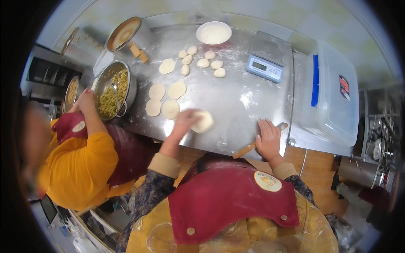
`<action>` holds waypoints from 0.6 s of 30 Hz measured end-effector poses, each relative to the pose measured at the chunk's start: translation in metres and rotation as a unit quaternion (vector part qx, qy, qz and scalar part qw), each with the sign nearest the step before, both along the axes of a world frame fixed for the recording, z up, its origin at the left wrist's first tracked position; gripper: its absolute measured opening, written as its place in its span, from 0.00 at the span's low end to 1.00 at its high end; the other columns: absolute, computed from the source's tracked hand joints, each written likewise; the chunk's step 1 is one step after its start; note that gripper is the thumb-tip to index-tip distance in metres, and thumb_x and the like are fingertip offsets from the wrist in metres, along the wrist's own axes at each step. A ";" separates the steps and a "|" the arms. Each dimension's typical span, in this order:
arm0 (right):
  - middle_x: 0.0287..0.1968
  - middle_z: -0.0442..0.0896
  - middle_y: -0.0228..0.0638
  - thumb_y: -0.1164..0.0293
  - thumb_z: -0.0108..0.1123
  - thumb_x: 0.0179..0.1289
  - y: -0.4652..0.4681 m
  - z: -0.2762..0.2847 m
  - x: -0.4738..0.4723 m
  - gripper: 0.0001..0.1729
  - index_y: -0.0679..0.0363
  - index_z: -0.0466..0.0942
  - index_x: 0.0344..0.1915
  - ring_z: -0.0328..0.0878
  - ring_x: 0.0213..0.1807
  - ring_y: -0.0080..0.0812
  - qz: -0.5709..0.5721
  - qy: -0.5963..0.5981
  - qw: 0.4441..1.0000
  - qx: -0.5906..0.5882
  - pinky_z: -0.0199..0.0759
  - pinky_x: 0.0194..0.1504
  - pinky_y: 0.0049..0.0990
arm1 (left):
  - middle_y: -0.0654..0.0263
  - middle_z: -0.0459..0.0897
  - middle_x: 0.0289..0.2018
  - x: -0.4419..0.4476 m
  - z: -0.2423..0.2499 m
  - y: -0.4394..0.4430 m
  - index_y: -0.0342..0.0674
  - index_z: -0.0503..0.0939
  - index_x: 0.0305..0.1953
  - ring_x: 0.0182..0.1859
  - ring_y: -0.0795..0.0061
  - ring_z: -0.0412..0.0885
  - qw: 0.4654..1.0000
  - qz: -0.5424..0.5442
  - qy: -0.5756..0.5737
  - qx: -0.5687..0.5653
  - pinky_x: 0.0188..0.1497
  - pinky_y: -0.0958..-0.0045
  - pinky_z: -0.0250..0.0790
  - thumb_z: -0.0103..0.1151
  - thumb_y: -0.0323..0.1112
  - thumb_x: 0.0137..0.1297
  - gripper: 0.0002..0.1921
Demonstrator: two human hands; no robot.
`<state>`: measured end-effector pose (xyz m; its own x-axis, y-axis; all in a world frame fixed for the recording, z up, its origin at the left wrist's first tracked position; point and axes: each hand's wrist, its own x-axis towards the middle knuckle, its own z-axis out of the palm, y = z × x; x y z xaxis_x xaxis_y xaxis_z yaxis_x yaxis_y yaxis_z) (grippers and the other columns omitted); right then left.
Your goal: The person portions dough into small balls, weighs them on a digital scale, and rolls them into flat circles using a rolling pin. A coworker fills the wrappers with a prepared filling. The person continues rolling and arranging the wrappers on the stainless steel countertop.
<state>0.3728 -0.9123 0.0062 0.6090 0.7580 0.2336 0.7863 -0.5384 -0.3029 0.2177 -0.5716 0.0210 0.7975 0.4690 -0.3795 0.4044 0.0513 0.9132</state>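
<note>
My left hand (pixel 183 125) grips the edge of a flat round dough wrapper (pixel 205 122), which is blurred, above the near side of the steel table (pixel 234 104). My right hand (pixel 268 139) lies flat over a thin wooden rolling pin (pixel 244 151), fingers stretched across it near the table's front edge. Left of my left hand, several rolled dough wrappers (pixel 171 109) lie in a group, with another wrapper (pixel 167 66) farther back. Several small dough pieces (pixel 203 63) rest beyond them.
At the back stands a white bowl of flour (pixel 214 33); a blue digital scale (pixel 265 68) is to its right. A lidded plastic bin (pixel 332 95) occupies the right side. On the left, a co-worker (pixel 82 164) stands by a metal bowl of chopped filling (pixel 112 91) with a spoon inside.
</note>
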 end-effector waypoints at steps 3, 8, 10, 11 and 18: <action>0.66 0.78 0.42 0.67 0.62 0.58 -0.005 -0.001 0.001 0.30 0.61 0.76 0.62 0.70 0.71 0.47 -0.035 -0.002 0.999 0.022 0.59 0.67 0.50 | 0.49 0.82 0.54 0.046 0.015 0.012 0.35 0.81 0.57 0.60 0.50 0.76 0.921 0.065 -0.024 0.383 0.67 0.56 0.68 0.70 0.33 0.61 0.23; 0.64 0.80 0.41 0.68 0.62 0.57 -0.005 -0.001 0.003 0.28 0.62 0.77 0.59 0.73 0.69 0.46 -0.027 0.009 0.999 0.029 0.61 0.65 0.48 | 0.54 0.76 0.64 0.181 -0.039 0.003 0.38 0.79 0.59 0.72 0.48 0.66 0.857 -0.006 -0.147 0.494 0.73 0.55 0.62 0.66 0.30 0.62 0.22; 0.64 0.80 0.41 0.68 0.62 0.57 -0.005 -0.002 0.002 0.27 0.62 0.78 0.58 0.73 0.68 0.46 -0.036 0.012 0.999 0.038 0.63 0.64 0.47 | 0.54 0.75 0.65 0.190 -0.054 -0.011 0.37 0.77 0.61 0.75 0.49 0.64 0.825 -0.027 -0.109 0.554 0.76 0.55 0.60 0.63 0.30 0.64 0.23; 0.63 0.80 0.41 0.68 0.62 0.57 -0.007 -0.002 0.002 0.27 0.62 0.78 0.58 0.74 0.68 0.45 -0.042 0.016 0.998 0.040 0.64 0.64 0.46 | 0.53 0.74 0.66 0.178 -0.054 -0.025 0.36 0.76 0.62 0.74 0.49 0.65 0.829 -0.064 -0.115 0.544 0.76 0.54 0.59 0.63 0.30 0.65 0.24; 0.62 0.81 0.41 0.69 0.61 0.58 -0.003 0.005 0.003 0.24 0.62 0.79 0.56 0.74 0.67 0.44 -0.033 0.024 0.997 0.058 0.65 0.63 0.45 | 0.50 0.68 0.72 0.144 -0.026 -0.043 0.33 0.66 0.72 0.76 0.50 0.63 0.795 -0.185 -0.083 0.572 0.79 0.53 0.53 0.61 0.38 0.68 0.33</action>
